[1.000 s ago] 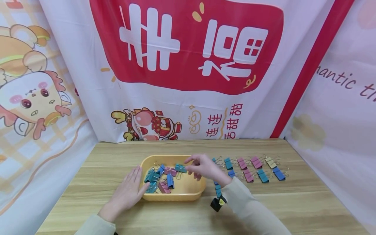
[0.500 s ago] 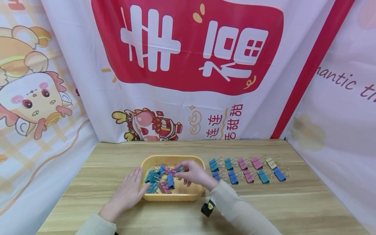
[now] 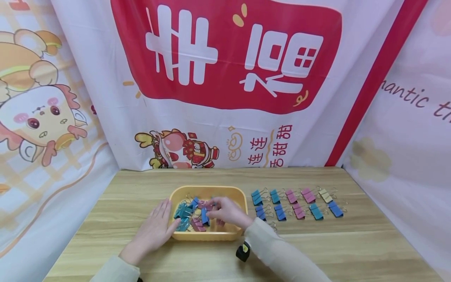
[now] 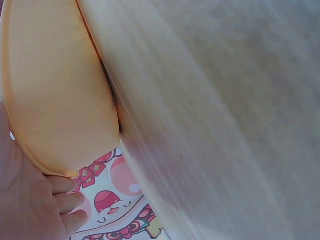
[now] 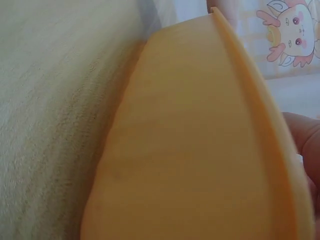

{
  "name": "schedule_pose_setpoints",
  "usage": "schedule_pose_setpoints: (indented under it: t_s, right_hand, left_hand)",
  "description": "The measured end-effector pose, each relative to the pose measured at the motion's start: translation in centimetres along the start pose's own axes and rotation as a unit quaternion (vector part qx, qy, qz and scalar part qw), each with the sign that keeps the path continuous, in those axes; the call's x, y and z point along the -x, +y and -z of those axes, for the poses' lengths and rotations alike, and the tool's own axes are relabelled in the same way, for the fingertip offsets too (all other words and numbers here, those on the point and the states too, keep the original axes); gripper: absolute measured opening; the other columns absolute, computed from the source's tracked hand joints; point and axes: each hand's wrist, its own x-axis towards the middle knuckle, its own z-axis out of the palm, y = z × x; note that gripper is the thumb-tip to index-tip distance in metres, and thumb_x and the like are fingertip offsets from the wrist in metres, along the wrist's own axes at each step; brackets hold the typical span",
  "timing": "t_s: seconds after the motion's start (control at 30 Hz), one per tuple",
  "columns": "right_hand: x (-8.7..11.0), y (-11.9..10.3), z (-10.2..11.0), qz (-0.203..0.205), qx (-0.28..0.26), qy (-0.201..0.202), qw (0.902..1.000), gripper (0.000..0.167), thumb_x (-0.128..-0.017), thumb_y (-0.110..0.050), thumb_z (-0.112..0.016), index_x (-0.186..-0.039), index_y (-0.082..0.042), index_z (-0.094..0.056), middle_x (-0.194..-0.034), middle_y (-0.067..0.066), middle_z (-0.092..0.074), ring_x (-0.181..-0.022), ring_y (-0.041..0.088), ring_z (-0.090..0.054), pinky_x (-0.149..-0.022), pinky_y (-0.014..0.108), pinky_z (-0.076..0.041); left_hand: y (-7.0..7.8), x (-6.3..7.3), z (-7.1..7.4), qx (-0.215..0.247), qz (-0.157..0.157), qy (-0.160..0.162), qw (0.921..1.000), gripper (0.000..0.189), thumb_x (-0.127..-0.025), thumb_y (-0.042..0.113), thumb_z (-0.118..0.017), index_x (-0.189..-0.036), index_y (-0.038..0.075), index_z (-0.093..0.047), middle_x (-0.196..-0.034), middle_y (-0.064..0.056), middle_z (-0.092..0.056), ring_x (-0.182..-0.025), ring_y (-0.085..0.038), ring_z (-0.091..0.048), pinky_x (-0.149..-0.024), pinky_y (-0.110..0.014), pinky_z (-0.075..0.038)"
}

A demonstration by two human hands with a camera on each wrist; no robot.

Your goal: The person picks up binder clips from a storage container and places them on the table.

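Note:
A yellow plastic basket [image 3: 225, 236] on the table holds a loose pile of binder clips in teal, blue, pink and cream. My left hand [image 3: 155, 225] rests along its left end, fingers extended and thumb over the rim; the left wrist view shows those fingers [image 4: 65, 200] against the outer wall. Inside the basket, my right hand [image 3: 227, 211] reaches down with bent fingers. Its thumb and index fingertips are right at a blue binder clip [image 3: 204, 217], close to a pink binder clip [image 3: 202, 204]. I cannot tell whether they pinch a clip.
Right of the basket, binder clips lie in rows, among them a teal clip [image 3: 256, 197], a blue clip [image 3: 335, 209] and a cream clip [image 3: 325, 195]. My right sleeve [image 3: 271, 243] partly hides another clip's wire handle [image 3: 273, 226]. A printed cloth [image 3: 225, 94] hangs behind the table.
My right hand has moved left and slightly down, from the basket's right side to the clip pile, uncovering the left clips of the rows. The left hand has stayed in place.

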Motion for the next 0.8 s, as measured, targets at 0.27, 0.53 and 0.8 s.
schedule_pose_setpoints:
  t_s: [0.27,0.53,0.8]
  right_hand:
    - [-0.6,0.4,-0.8,0.003,-0.008,-0.01,0.9999,0.03,-0.085,-0.012,-0.067,-0.113,-0.003,-0.061,-0.07,0.007,-0.059,-0.047,0.017,-0.053,-0.044,0.032,-0.05]
    - [-0.9,0.5,-1.6,-0.019,-0.016,0.004,0.9997,0.02,-0.084,-0.013,-0.068,-0.101,-0.003,-0.065,-0.067,0.007,-0.061,-0.046,0.017,-0.053,-0.042,0.029,-0.049]
    - [-0.8,0.7,-1.4,-0.023,-0.016,0.004,0.9996,0.013,-0.087,-0.011,-0.064,-0.095,-0.002,-0.067,-0.068,0.008,-0.062,-0.048,0.016,-0.053,-0.044,0.03,-0.051]
  left_hand:
    - [0.0,0.0,0.0,-0.002,-0.002,0.002,1.0,0.067,-0.097,0.037,-0.041,-0.137,-0.015,-0.025,-0.144,-0.029,-0.02,-0.132,-0.043,-0.02,-0.106,-0.052,-0.018]
    - [0.0,-0.1,0.0,-0.004,-0.005,0.004,1.0,0.068,-0.097,0.037,-0.041,-0.137,-0.015,-0.025,-0.144,-0.029,-0.02,-0.132,-0.042,-0.02,-0.106,-0.051,-0.018]
    - [0.1,-0.1,0.2,-0.003,-0.004,0.003,1.0,0.067,-0.098,0.037,-0.04,-0.137,-0.015,-0.024,-0.144,-0.029,-0.019,-0.132,-0.042,-0.019,-0.106,-0.051,-0.018]
